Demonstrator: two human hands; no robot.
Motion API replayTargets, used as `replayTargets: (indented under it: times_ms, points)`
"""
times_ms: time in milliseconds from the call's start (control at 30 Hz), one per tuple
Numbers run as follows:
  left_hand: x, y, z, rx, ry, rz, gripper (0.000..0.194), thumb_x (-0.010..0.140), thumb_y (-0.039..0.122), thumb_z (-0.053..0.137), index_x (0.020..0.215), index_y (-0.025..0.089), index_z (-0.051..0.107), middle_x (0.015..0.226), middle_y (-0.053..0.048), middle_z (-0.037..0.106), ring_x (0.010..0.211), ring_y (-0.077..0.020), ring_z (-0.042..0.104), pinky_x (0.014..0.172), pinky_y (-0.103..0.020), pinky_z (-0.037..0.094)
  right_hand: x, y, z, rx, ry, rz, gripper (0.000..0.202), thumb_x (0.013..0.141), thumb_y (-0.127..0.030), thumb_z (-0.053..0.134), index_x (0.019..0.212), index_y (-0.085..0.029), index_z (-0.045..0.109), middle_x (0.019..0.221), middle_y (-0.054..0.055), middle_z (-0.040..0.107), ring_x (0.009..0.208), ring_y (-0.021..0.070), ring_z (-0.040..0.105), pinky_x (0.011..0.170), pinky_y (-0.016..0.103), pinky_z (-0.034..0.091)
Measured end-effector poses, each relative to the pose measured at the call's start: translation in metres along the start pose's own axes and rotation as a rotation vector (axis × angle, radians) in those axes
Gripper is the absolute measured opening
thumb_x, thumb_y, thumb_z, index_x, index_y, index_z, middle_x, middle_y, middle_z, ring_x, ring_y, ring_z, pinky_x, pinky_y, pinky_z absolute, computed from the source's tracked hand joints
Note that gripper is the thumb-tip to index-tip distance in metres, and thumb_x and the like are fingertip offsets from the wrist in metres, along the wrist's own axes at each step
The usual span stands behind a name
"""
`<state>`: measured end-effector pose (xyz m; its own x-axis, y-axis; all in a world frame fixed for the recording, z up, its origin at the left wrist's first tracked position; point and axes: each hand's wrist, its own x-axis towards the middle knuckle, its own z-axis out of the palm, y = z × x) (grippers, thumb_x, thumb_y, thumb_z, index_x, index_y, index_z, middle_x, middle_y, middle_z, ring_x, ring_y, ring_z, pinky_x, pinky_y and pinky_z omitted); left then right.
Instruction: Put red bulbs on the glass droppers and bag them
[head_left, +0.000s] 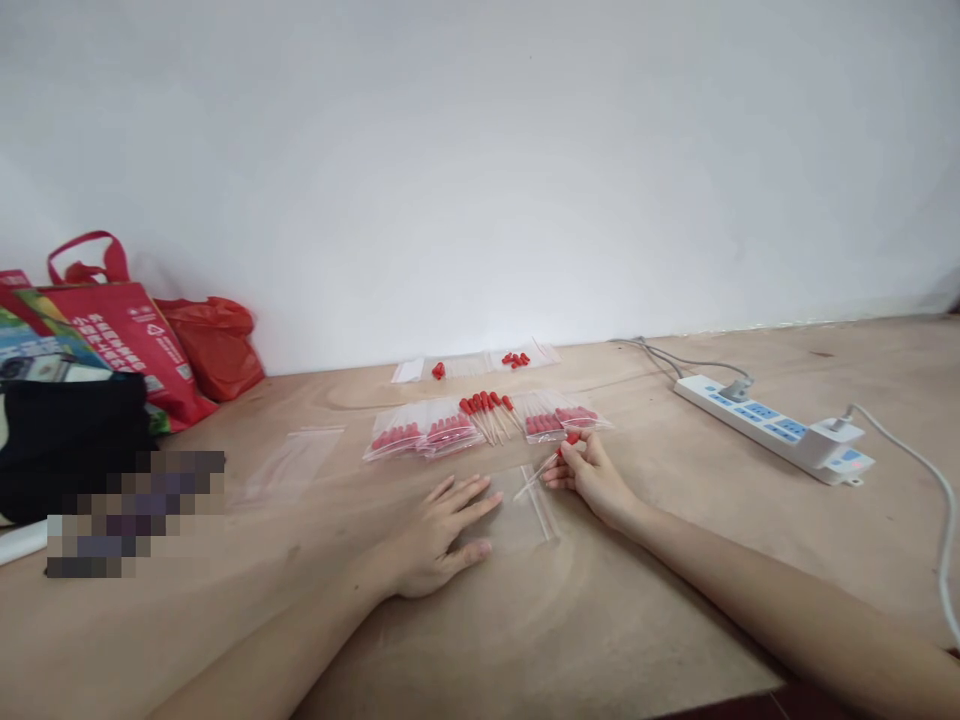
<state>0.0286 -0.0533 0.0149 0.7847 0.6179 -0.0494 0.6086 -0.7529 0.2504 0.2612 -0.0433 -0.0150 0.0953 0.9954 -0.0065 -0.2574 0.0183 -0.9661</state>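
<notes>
My left hand (450, 535) lies flat with fingers spread, resting on a clear zip bag (514, 525) on the table. My right hand (592, 480) pinches a thin stick with a red tip (570, 440); its pale end reaches over the bag's zip edge, and whether it is inside I cannot tell. Just beyond the hands, a loose fan of red-tipped sticks (487, 403) lies between filled zip bags on the left (424, 428) and on the right (562, 415). The filled bags show several red tips through the plastic.
By the wall lie small red caps (516, 360) on clear plastic, with pale sticks (469, 365) beside them. Flat clear bags (296, 465) are at left. A white power strip (772, 425) with cables is at right; red shopping bags (142, 340) and a black cloth item (75, 440) stand far left.
</notes>
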Motion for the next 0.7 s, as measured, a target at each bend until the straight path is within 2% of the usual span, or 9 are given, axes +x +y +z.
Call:
replayTargets:
  times_ms: [100, 267, 333, 500, 700]
  points:
    - [0.000, 0.000, 0.001, -0.011, 0.017, -0.004, 0.051, 0.087, 0.048, 0.031, 0.133, 0.031, 0.020, 0.141, -0.001, 0.019, 0.129, -0.0209, 0.017, 0.106, -0.044, 0.013, -0.001, -0.001, -0.001, -0.015, 0.017, -0.001, 0.034, 0.070, -0.042, 0.050, 0.087, -0.024, 0.028, 0.056, -0.008, 0.054, 0.048, 0.0111, 0.057, 0.048, 0.025, 0.046]
    - [0.000, 0.001, 0.000, -0.025, 0.040, -0.006, 0.052, 0.086, 0.048, 0.033, 0.134, 0.030, 0.021, 0.141, -0.002, 0.020, 0.129, -0.0218, 0.018, 0.106, -0.044, 0.014, 0.007, -0.009, -0.020, -0.194, 0.145, -0.215, 0.032, 0.073, -0.043, 0.046, 0.093, -0.022, 0.031, 0.056, -0.008, 0.051, 0.042, 0.0089, 0.048, 0.041, 0.022, 0.039]
    - [0.001, 0.002, 0.000, -0.024, 0.034, -0.008, 0.053, 0.086, 0.048, 0.033, 0.134, 0.028, 0.021, 0.141, -0.003, 0.021, 0.129, -0.0216, 0.018, 0.106, -0.044, 0.014, 0.010, -0.010, -0.026, -0.242, 0.183, -0.247, 0.032, 0.073, -0.043, 0.045, 0.094, -0.022, 0.032, 0.056, -0.008, 0.050, 0.041, 0.0088, 0.047, 0.041, 0.022, 0.039]
    - [0.000, 0.002, 0.000, -0.010, 0.030, -0.011, 0.053, 0.086, 0.048, 0.032, 0.134, 0.028, 0.021, 0.141, -0.004, 0.020, 0.129, -0.0210, 0.018, 0.105, -0.044, 0.014, 0.011, -0.004, -0.023, -0.205, 0.155, -0.188, 0.032, 0.073, -0.042, 0.046, 0.094, -0.022, 0.032, 0.057, -0.007, 0.051, 0.042, 0.0098, 0.048, 0.041, 0.023, 0.040]
    - [0.000, 0.002, 0.000, -0.025, 0.030, -0.002, 0.054, 0.086, 0.048, 0.032, 0.135, 0.029, 0.017, 0.142, -0.003, 0.019, 0.129, -0.0221, 0.019, 0.105, -0.045, 0.014, -0.003, -0.004, -0.003, -0.028, 0.088, 0.018, 0.027, 0.072, -0.035, 0.049, 0.087, -0.023, 0.030, 0.059, -0.006, 0.055, 0.045, 0.0102, 0.053, 0.045, 0.024, 0.044]
